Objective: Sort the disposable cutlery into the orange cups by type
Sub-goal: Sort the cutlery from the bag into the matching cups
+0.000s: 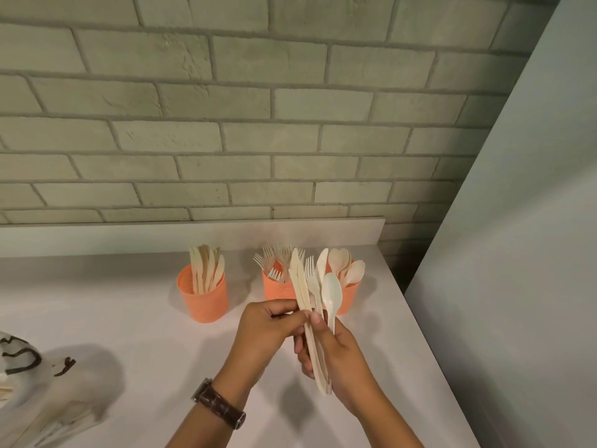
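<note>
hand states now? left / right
Left hand: closed, pinching the knives in the mixed cutlery bundle.
Right hand: closed around the bundle's handles.

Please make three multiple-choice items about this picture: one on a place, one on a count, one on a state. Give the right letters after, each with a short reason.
1. Which orange cup holds the knives?
A. the left one
B. the middle one
C. the right one

2. How many orange cups stand on the counter?
A. two
B. three
C. four

3. What is the right hand doing?
A. resting flat on the counter
B. gripping a mixed bunch of cutlery
C. lifting a cup

Answers: 1 A, the knife cup stands left of the fork cup and the spoon cup. 2 B, three cups show on the counter. 3 B, the right hand grips the bunch of cutlery while the left hand pinches a piece in it.
</note>
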Available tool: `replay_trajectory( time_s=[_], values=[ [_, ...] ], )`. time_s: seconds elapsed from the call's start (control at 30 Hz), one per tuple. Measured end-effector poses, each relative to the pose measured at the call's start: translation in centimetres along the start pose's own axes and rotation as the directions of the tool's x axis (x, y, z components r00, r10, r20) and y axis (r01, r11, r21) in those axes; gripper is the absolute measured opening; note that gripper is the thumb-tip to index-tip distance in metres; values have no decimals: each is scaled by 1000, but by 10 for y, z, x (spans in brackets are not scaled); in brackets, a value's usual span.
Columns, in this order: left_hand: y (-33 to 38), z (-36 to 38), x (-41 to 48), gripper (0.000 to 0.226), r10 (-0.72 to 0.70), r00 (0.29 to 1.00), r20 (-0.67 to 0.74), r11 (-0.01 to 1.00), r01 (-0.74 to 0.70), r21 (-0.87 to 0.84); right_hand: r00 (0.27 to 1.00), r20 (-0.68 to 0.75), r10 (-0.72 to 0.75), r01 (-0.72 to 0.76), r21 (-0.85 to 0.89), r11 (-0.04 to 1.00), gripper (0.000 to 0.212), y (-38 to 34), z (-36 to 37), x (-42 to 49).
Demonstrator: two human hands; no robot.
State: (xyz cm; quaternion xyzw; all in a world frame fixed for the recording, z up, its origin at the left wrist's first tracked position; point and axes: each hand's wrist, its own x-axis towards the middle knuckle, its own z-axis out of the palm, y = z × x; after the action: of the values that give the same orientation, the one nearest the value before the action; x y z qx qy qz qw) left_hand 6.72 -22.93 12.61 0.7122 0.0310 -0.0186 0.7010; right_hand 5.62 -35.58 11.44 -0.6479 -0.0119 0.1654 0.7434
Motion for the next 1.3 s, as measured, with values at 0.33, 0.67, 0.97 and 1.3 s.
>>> replay_trajectory(
  time_s=[0.33, 0.67, 0.97, 1.3],
  values=[
    [-14, -6, -8, 13, -100, 987, -127, 990, 86, -108, 988, -154, -7, -14, -136, 991, 28, 17, 0, 7],
    [17, -119, 42, 8, 146, 862, -486, 987, -94, 131, 964, -265, 12, -39, -97, 994, 25, 34, -11, 18],
    [-25, -153, 86, 4, 95, 857, -507, 833, 211, 512, 970, -162, 183, -181, 24, 983, 19, 28, -9, 20],
    [-25, -123, 57, 31, 307, 811, -498, 811, 50, 583, 971, -148, 190, -160, 193, 968, 3, 22, -11, 19]
  ],
)
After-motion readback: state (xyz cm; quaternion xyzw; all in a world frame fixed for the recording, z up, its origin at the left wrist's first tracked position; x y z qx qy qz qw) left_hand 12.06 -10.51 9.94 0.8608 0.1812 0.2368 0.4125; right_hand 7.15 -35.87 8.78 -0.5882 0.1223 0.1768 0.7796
